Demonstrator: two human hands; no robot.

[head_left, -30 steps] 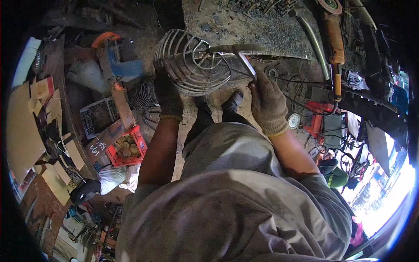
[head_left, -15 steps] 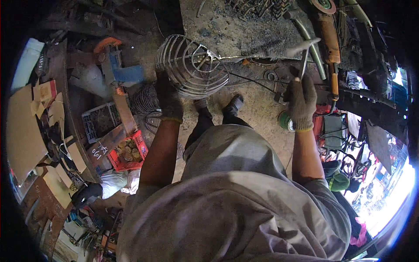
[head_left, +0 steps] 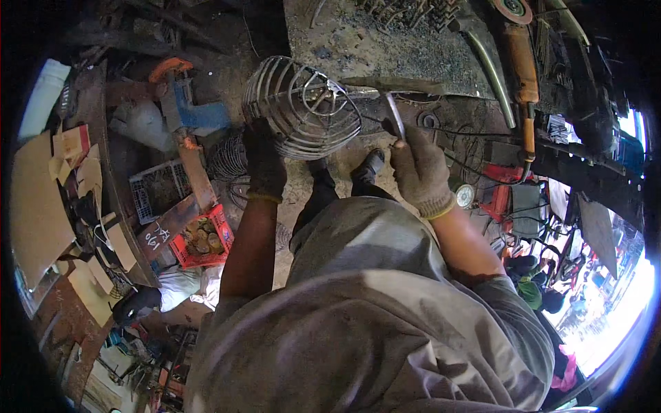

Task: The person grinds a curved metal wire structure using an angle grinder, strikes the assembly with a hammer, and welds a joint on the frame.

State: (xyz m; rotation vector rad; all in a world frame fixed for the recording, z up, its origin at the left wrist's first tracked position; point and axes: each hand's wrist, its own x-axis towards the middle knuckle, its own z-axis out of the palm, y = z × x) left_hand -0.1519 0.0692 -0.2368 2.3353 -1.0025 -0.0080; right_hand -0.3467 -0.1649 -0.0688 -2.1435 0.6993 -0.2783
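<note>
A dome-shaped cage of bent metal bars [head_left: 333, 87] is held up at the edge of the workbench, its central ring facing upward. My left hand [head_left: 266, 165], in a dark work glove, is closed on the near left side of the cage; its fingertips are partly hidden. My right hand [head_left: 421, 168], in a greyish knit glove, grips a chipping hammer [head_left: 394, 115] by its thin metal handle. The hammer stands upright just right of the cage, apart from it. Its head is smeared by motion against the bench edge.
The dirty metal workbench [head_left: 330, 51] carries several short metal pieces at its far side. An angle grinder [head_left: 520, 65] and a curved metal tube [head_left: 490, 76] lie to the right. Left stand a red crate [head_left: 224, 227] and a grey crate [head_left: 143, 196]. Cables cross the floor.
My right hand has swung the chipping hammer left, from over the bench's right part to beside the cage. My left hand and the cage have barely shifted.
</note>
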